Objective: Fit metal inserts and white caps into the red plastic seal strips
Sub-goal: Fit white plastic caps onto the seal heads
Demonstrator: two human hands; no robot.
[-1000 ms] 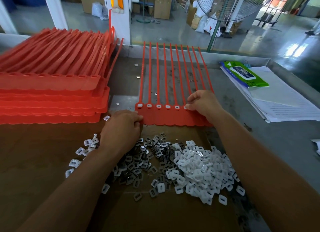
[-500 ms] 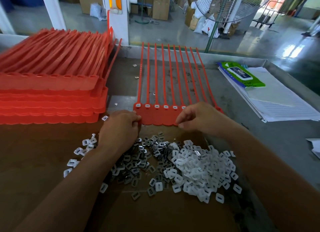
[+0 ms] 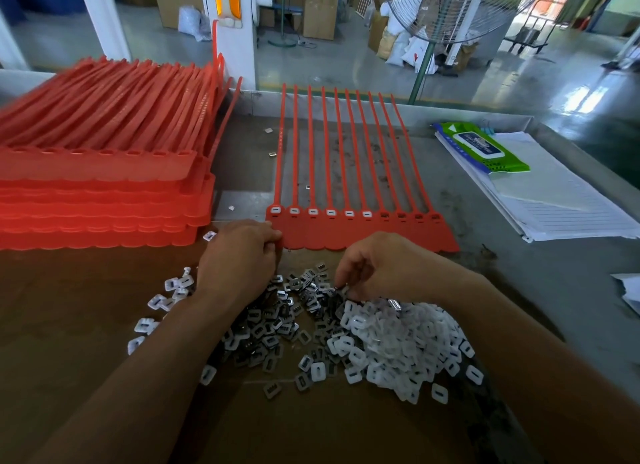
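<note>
Metal inserts (image 3: pixel 273 328) — right hand (image 3: pixel 379 264) now off red strip (image 3: pixel 363 237)

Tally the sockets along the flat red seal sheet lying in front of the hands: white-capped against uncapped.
White-capped sockets: 6
Uncapped sockets: 4
Total on the red seal sheet: 10
</note>
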